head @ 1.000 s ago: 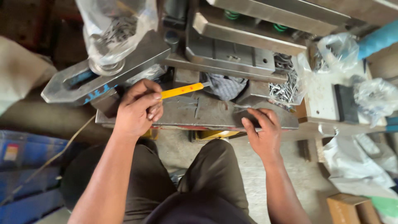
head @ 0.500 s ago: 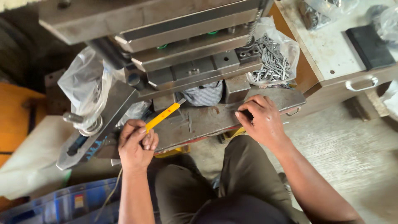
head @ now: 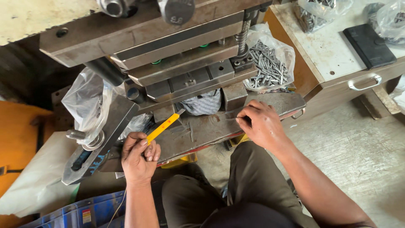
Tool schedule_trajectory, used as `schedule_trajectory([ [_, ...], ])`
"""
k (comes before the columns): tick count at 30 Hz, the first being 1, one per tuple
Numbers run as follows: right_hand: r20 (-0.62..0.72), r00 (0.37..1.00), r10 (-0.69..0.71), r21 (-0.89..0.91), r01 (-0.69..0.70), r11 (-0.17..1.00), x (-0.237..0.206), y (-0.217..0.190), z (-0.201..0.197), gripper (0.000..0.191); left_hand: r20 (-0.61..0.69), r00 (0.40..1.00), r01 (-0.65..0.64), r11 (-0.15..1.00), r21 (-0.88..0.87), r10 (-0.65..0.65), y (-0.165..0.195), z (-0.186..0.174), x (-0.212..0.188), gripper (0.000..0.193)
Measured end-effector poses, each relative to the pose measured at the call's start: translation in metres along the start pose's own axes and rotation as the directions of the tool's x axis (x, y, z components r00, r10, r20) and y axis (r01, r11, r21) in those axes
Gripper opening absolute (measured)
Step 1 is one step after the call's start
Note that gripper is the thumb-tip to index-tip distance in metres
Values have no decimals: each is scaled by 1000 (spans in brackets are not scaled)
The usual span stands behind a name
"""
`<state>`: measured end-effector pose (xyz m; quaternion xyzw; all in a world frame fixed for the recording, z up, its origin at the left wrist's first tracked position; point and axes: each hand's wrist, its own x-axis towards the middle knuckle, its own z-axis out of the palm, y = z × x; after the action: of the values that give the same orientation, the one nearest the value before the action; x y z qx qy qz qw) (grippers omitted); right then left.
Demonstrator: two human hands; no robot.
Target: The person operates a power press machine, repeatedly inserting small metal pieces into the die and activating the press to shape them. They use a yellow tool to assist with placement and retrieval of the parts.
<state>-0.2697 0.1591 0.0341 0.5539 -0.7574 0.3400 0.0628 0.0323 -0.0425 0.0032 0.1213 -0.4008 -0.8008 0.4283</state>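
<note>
- at the front edge of the grey steel press bed (head: pixel 202 131), seen from above, a seated person works with both bare hands over their own dark-trousered knees (head: pixel 236 185).
- left hand (head: pixel 138 157): fingers curled shut around the lower end of a slim yellow plastic-handled tool (head: pixel 162 127); the thumb lies along the handle.
- the yellow tool slants up and to the right from that fist, and its small grey metal tip sits just under the front of the stacked steel die block (head: pixel 185 80), over the bed plate.
- right hand (head: pixel 261 126): palm down on the right part of the bed plate, fingers bent with the fingertips pressing near the plate; whether they pinch anything small i cannot tell, as the knuckles hide it.
- the two hands are well apart, one at each end of the plate's front edge.
- between them, behind the plate, a crumpled blue-and-white checked cloth (head: pixel 204 103) is tucked beneath the die block.
- right of the die, just beyond the right hand, a clear plastic bag of small grey metal pieces (head: pixel 270 67) rests against the press.
- left of the die, a second crumpled clear plastic bag (head: pixel 86 105) hangs over a long grey steel clamp bar (head: pixel 99 145) that slopes down to the left.
- at the far right stands a worn white-topped wooden cabinet with a metal drawer handle (head: pixel 365 82), and a flat black rectangular case (head: pixel 369 40) lies on its top.
- below it all is a grey concrete floor (head: pixel 358 147).
</note>
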Motion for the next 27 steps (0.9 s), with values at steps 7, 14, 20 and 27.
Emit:
schedule_trajectory([
  [7,-2,995,-104,-68,104,992,-11,4,10,16,-29,999,23,1000,-10,-23,0,-5,-4,9],
  [14,-124,962,242,315,-193,929,-14,-19,8,18,-73,993,87,994,-73,-93,6,-13,0,7],
  [20,-200,968,-153,72,170,983,30,-75,-13,18,-45,996,68,994,-87,-72,11,-20,-5,4],
  [27,-29,924,-382,-258,362,896,98,-133,9,54,-55,996,70,993,-94,-76,16,-30,-10,7],
])
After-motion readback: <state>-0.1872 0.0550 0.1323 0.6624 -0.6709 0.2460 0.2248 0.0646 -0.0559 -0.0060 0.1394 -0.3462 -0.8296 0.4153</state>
